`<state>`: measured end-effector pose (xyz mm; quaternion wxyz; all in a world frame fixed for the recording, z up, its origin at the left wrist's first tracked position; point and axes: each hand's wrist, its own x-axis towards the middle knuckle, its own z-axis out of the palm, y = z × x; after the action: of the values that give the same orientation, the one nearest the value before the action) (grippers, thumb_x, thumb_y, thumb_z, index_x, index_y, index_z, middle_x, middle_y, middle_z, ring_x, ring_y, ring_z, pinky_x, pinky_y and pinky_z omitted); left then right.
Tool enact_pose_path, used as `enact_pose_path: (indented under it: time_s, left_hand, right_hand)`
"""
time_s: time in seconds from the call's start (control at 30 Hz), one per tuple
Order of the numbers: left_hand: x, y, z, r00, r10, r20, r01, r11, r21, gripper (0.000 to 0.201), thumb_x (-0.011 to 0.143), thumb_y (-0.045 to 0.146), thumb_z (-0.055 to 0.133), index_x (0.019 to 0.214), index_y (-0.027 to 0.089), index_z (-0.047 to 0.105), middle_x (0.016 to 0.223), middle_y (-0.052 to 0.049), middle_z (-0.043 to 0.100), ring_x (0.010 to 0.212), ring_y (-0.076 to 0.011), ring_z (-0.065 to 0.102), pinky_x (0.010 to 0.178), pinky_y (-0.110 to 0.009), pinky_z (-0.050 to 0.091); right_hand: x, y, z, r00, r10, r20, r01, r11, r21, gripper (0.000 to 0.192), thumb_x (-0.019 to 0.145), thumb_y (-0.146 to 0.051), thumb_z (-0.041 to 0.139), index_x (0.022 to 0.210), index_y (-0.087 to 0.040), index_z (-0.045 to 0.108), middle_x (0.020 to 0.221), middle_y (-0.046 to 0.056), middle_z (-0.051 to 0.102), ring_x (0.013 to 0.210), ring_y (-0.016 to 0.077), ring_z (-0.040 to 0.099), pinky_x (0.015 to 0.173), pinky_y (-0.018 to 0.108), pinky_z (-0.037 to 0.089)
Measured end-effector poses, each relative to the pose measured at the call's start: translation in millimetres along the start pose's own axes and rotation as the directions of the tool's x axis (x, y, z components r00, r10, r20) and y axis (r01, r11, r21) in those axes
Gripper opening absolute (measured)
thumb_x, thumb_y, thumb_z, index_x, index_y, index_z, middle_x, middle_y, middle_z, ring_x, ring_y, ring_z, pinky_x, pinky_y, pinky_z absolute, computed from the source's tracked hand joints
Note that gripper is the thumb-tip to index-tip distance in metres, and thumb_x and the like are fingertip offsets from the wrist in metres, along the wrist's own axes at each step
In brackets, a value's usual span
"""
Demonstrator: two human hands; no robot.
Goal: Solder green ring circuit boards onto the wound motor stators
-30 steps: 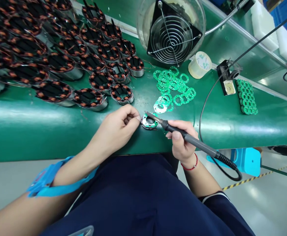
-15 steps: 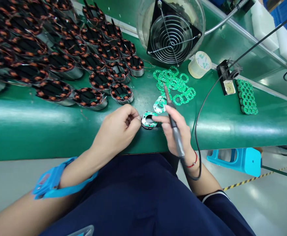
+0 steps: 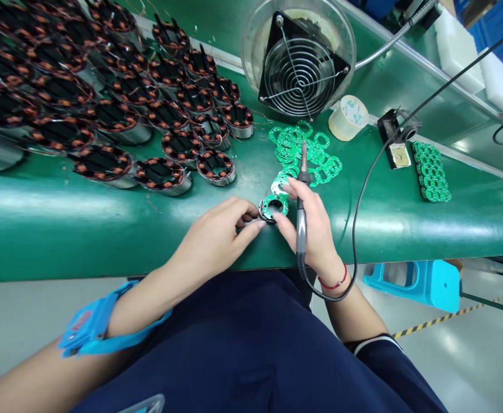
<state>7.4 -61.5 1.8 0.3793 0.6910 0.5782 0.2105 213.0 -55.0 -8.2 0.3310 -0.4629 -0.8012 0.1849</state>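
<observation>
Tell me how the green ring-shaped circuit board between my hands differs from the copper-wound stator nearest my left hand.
The green ring-shaped circuit board is flat and thin, while the copper-wound, silver-sided stator is taller. The board lies between your left hand and right hand; the stator stands on the green bench, touched by neither hand. Both have a central opening.

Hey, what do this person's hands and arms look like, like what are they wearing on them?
Both the left hand and right hand are gloveless. The left forearm wears a bright blue strap with a reddish marking; the right wrist, a thin red bracelet. The right sleeve is navy, edged white.
</observation>
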Motion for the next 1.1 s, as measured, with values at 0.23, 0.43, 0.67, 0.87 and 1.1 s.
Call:
enact_pose_path:
  time_s: [0.23, 0.43, 0.67, 0.87, 1.1]
  left_hand:
    - [3, 5, -14.9, 0.984, 0.094, -0.15, -0.084, 0.994, 0.076, 0.026, 0.093, 0.037, 0.044, 0.081, 0.023, 0.063, 0.082, -0.004, 0.065, 0.078, -0.0211, 0.061, 0.077, -0.034, 0.048]
    - [13, 7, -12.7, 0.997, -0.041, -0.066, 0.026, 0.976, -0.218, 0.025, 0.083, 0.046, 0.057, 0.082, 0.022, 0.064, 0.077, -0.001, 0.068, 0.069, -0.0178, 0.058, 0.065, -0.028, 0.047]
    - [11, 2, -10.1, 0.991, -0.11, -0.07, 0.086, 0.956, -0.281, 0.023, 0.08, 0.045, 0.056, 0.077, 0.022, 0.062, 0.071, 0.0, 0.064, 0.068, -0.0171, 0.056, 0.064, -0.028, 0.046]
    - [10, 8, -9.2, 0.982, -0.134, -0.135, 0.107, 0.976, -0.192, 0.015, 0.076, 0.037, 0.05, 0.071, 0.024, 0.055, 0.065, 0.001, 0.055, 0.06, -0.0168, 0.047, 0.059, -0.031, 0.038]
    - [10, 8, -6.0, 0.975, -0.147, -0.164, 0.122, 0.981, -0.15, 0.012, 0.079, 0.035, 0.05, 0.073, 0.026, 0.053, 0.066, 0.0, 0.056, 0.063, -0.0194, 0.05, 0.062, -0.034, 0.038]
  right_hand:
    - [-3, -3, 4, 0.996, -0.01, 0.094, 0.01, 1.0, 0.0, 0.049, 0.106, -0.034, 0.054, 0.153, -0.021, 0.048, 0.137, 0.013, 0.072, 0.121, 0.0256, 0.07, 0.108, 0.044, 0.057]
    - [-2, -13, 9, 0.985, -0.116, 0.129, 0.127, 0.988, -0.082, 0.044, 0.106, -0.033, 0.054, 0.148, -0.024, 0.054, 0.143, 0.01, 0.071, 0.13, 0.0258, 0.064, 0.107, 0.045, 0.054]
    - [0, -17, 4, 0.989, -0.119, 0.092, 0.125, 0.99, -0.063, 0.036, 0.108, -0.025, 0.045, 0.141, -0.026, 0.06, 0.118, 0.003, 0.083, 0.111, 0.0197, 0.073, 0.106, 0.041, 0.053]
    - [-7, -21, -4, 0.982, -0.05, -0.183, 0.063, 0.996, 0.07, 0.033, 0.11, -0.037, 0.05, 0.14, -0.027, 0.06, 0.096, 0.001, 0.083, 0.086, 0.0172, 0.078, 0.087, 0.034, 0.063]
    - [-19, -23, -5, 0.942, 0.029, -0.333, 0.052, 0.971, 0.232, 0.024, 0.106, -0.044, 0.054, 0.112, -0.027, 0.07, 0.095, 0.003, 0.081, 0.076, 0.0179, 0.081, 0.07, 0.033, 0.068]
